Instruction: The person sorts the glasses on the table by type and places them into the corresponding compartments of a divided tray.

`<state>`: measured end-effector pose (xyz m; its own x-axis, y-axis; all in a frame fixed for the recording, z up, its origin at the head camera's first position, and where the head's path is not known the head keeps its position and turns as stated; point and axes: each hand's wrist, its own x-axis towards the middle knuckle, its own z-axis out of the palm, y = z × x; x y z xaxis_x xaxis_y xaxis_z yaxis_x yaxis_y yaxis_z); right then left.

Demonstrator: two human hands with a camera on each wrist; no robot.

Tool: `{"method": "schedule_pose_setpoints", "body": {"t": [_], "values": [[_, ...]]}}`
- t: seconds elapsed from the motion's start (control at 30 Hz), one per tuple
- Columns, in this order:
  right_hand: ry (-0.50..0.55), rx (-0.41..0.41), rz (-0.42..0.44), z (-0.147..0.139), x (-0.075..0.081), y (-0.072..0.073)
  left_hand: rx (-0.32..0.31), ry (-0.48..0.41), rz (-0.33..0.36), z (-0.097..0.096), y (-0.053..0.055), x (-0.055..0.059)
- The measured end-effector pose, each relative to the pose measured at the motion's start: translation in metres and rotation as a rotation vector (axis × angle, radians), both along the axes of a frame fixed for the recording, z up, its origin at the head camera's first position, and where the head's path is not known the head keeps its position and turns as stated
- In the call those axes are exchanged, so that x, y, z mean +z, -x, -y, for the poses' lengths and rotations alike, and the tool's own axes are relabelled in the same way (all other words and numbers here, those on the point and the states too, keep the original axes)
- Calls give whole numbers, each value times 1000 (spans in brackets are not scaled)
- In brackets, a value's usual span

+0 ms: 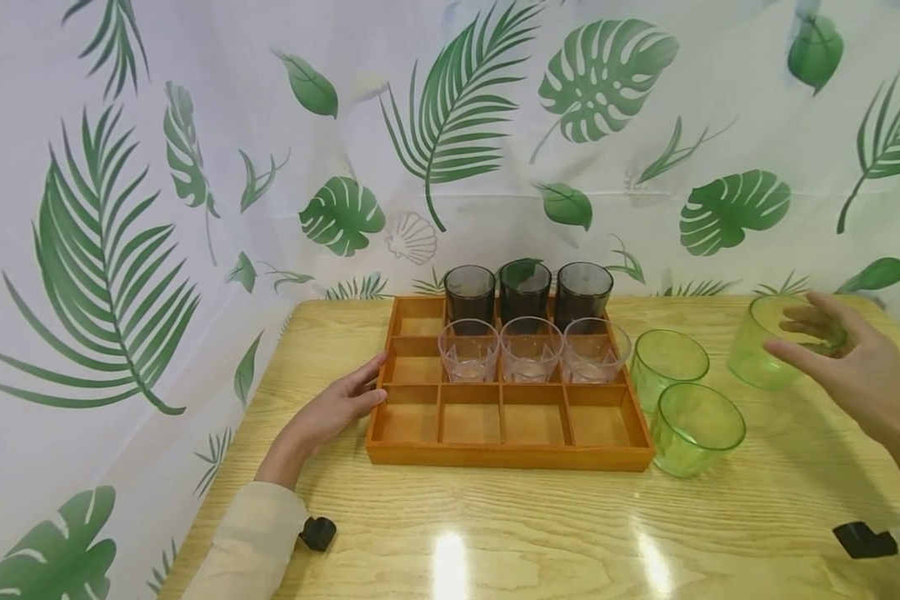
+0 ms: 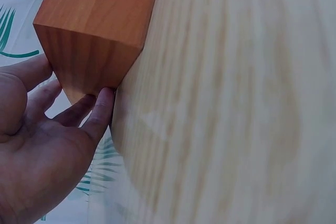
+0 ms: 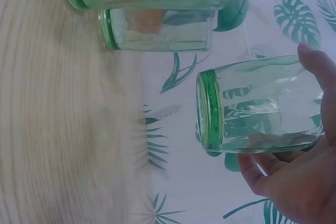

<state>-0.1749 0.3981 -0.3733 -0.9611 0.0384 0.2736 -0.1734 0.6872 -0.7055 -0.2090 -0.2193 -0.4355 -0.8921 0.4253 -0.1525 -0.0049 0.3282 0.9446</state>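
green tumbler (image 1: 759,360), one of three, held between thumb and fingers of the right hand (image 1: 862,375); two other green tumblers (image 1: 696,433) stand to that hand's left, then a twelve-compartment wooden tray (image 1: 510,457) bearing three clear tumblers (image 1: 530,362) and three dark tumblers (image 1: 523,296), its left side touched by the left hand (image 1: 337,408), fingers extended.

No text, label, brand, number or sign can be read on the tray (image 1: 510,456), on the clear glasses (image 1: 529,354) or dark glasses (image 1: 523,290) in it, on the green glasses (image 1: 696,429) right of it, or on the cloth (image 1: 495,229) behind it.
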Motion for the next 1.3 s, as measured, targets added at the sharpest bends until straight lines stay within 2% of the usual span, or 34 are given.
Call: {"method": "schedule_pose_setpoints", "body": {"t": [0.23, 0.5, 0.9, 1.17, 1.3], "values": [[106, 36, -82, -1, 3, -14, 5, -1, 2, 0, 0, -1], [96, 30, -99, 4, 6, -21, 9, -2, 3, 1, -1, 0], [164, 26, -131, 13, 18, -26, 4, -2, 0, 0, -2, 2], [86, 39, -74, 24, 25, -27, 1, 2, -2, -1, -1, 1], [78, 50, -50, 29, 29, -29, 2, 4, -2, -1, -1, 1]]}}
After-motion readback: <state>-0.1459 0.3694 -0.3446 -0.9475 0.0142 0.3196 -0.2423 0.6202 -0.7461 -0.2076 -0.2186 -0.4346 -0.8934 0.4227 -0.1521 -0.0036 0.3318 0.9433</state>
